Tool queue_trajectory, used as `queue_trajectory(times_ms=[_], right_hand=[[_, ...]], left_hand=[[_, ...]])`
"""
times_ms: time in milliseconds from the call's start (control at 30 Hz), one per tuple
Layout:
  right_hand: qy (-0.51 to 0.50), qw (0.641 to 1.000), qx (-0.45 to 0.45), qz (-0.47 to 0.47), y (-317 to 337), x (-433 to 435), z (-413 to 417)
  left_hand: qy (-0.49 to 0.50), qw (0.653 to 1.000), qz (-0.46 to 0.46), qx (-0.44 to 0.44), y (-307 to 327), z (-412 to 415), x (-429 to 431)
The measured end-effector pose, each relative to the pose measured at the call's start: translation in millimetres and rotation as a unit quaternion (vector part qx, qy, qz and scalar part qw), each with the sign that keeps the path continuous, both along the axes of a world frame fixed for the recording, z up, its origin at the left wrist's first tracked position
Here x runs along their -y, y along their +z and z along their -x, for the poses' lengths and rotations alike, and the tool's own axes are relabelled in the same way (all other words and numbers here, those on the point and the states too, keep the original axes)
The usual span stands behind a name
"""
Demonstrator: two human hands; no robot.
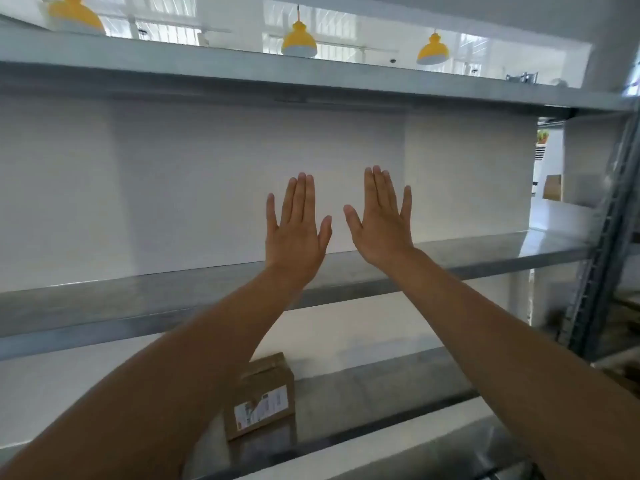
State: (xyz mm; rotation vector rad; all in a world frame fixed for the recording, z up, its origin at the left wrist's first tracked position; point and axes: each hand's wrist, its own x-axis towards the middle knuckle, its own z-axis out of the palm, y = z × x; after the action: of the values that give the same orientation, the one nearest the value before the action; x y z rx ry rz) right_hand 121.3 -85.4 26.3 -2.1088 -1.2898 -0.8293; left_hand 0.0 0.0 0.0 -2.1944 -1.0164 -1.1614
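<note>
Below the left hand (298,233), its forearm hides part of the cardboard box (266,400); the label (261,408) print is too blurred to read. Whether that hand or the right hand (384,226) touches the white back panel (194,188) cannot be told.

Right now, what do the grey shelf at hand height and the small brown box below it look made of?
The grey shelf looks like sheet metal, possibly galvanised steel: dull silvery sheen, soft reflections, folded front lip. The small brown box looks like matte cardboard: flat brown faces, creased top flap, white label stuck on.
</note>
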Motion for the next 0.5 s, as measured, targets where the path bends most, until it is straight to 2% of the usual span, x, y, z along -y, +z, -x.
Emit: queue_trajectory(times_ms=[133,500], right_hand=[[-0.059,0.998,0.005,-0.002,-1,33,-39],[-0.174,0.985,-0.016,0.006,-19,150,-162]], left_hand=[[-0.050,0.999,0.000,0.007,-3,-52,20],[-0.156,0.986,0.036,-0.050,-28,-181,108]])
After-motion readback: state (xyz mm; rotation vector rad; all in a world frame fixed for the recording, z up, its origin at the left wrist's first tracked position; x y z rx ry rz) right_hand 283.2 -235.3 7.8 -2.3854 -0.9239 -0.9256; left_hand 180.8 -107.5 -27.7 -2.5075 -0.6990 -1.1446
